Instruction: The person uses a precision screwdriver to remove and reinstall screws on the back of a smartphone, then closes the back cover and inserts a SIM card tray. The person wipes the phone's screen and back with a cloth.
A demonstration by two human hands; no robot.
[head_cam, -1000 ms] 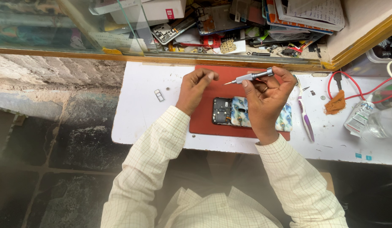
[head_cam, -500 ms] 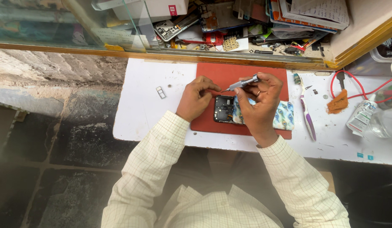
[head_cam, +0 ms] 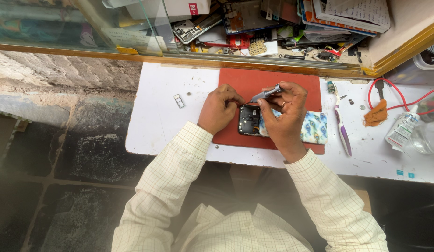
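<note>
Over the red mat (head_cam: 291,81), the right hand (head_cam: 284,112) grips a grey screwdriver (head_cam: 266,93) above the opened phone (head_cam: 249,120), the left hand (head_cam: 219,109) curled closed, fingertips beside its tip.

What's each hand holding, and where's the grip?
The right hand pinches a grey screwdriver at mid-shaft. The left hand rests at the opened phone, grip unclear.

A purple and white toothbrush (head_cam: 341,127) lay on the white table (head_cam: 161,112), right of the red mat (head_cam: 301,83). Near it were an orange cloth (head_cam: 376,113), a red cable (head_cam: 399,95) and a small white tube (head_cam: 401,129). A small metal tray (head_cam: 179,101) lay on the left.
</note>
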